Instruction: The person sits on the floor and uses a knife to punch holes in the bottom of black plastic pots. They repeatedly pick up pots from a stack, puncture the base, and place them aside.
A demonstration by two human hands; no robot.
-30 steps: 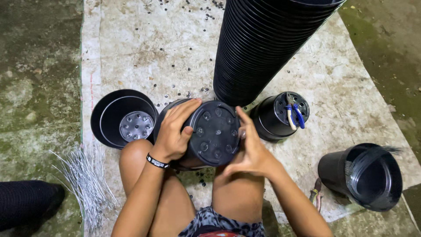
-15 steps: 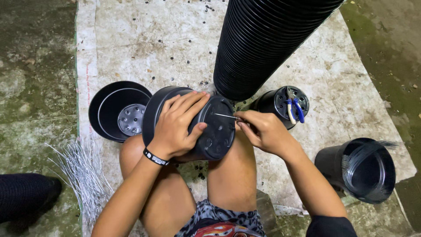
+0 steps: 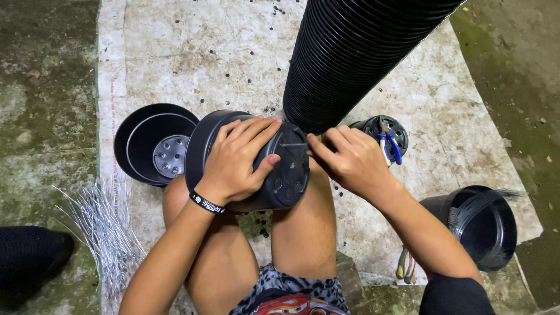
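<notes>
Grip: left hand (image 3: 236, 157) spread and clamped over black plastic pot (image 3: 256, 160) lying sideways on the knees; right hand (image 3: 350, 160) pinched together on thin wire (image 3: 293, 144) at the pot's base.
Handling: likely light, thin-walled, flexible; best held by wall and rim.
Head-view count: one held pot, one open pot (image 3: 153, 144) left, one upturned pot (image 3: 382, 134) bearing blue pliers (image 3: 391, 146), one tall nested stack (image 3: 356, 52), one wire bundle (image 3: 99, 227).

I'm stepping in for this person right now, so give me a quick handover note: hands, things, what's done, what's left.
Left hand: gripping the black pot, which lies on its side across the knees.
Right hand: pinching a thin wire at the pot's base.
Nearby: loose wire bundle at left, empty pot, tall pot stack, pliers on an upturned pot.
Done: wire tip meets the base.
Left: whether it is threaded through cannot be told.
</notes>
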